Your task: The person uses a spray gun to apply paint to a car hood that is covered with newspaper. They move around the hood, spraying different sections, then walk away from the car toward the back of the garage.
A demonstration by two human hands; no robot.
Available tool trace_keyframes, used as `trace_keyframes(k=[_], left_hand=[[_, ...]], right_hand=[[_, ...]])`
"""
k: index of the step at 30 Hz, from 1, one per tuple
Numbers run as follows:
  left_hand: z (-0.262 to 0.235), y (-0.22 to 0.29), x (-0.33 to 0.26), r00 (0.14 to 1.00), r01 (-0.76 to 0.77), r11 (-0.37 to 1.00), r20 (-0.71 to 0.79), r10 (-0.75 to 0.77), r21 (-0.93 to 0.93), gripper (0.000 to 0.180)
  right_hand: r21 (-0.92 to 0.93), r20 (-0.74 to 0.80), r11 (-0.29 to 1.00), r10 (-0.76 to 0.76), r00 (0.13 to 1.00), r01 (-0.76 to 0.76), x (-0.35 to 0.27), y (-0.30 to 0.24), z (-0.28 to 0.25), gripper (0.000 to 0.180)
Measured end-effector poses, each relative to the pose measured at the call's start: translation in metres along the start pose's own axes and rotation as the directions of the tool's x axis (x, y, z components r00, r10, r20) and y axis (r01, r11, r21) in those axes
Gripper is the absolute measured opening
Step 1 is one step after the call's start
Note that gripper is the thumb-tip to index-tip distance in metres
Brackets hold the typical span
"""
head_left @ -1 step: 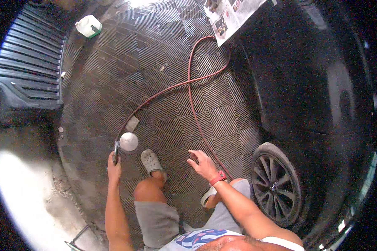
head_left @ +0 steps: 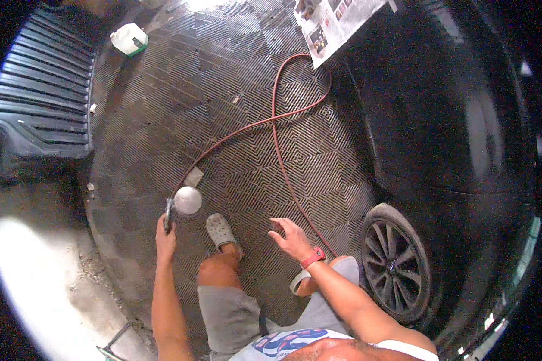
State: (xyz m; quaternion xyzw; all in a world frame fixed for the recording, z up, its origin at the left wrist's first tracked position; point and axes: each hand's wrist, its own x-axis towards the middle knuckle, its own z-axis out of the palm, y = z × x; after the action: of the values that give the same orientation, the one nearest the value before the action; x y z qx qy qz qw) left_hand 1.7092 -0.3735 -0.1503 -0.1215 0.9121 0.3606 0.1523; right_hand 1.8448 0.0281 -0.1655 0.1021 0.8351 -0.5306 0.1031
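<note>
My left hand (head_left: pixel 166 239) is wrapped round the handle of a spray gun (head_left: pixel 169 213) at the lower left. A round, whitish cup (head_left: pixel 188 200) sits on the gun's right side, seen from above. From the gun, a red air hose (head_left: pixel 247 126) runs forward over the floor and loops back toward my right foot. My right hand (head_left: pixel 293 237) hangs empty above the hose, its fingers loosely bent and apart. A red watch (head_left: pixel 313 257) is on that wrist.
A black car (head_left: pixel 439 132) with a spoked wheel (head_left: pixel 393 265) stands close on my right, newspaper (head_left: pixel 337 27) spread at its far end. Ridged tiles (head_left: pixel 223 150) cover the floor. A small pale block (head_left: pixel 194 176) lies beyond the cup. A white jug (head_left: pixel 129 40) and ribbed black panel (head_left: pixel 45 84) are far left.
</note>
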Motion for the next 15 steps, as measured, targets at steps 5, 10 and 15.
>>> trace_keyframes(k=[5,10,15], left_hand=[[-0.079,0.175,-0.001,0.968,-0.199,0.980,0.154,0.197,-0.005,0.070],[-0.139,0.342,-0.011,0.790,-0.325,0.874,0.404,0.461,-0.361,0.077],[-0.200,0.476,-0.050,0.583,-0.315,0.708,0.460,0.670,-0.633,0.091]], right_hand=[[0.186,0.084,0.982,-0.050,0.995,0.033,0.014,-0.200,0.000,0.056],[0.424,-0.311,0.886,-0.052,0.949,0.188,0.064,-0.365,-0.018,0.091],[0.622,-0.644,0.640,0.090,0.760,0.452,0.091,-0.475,-0.081,0.070]])
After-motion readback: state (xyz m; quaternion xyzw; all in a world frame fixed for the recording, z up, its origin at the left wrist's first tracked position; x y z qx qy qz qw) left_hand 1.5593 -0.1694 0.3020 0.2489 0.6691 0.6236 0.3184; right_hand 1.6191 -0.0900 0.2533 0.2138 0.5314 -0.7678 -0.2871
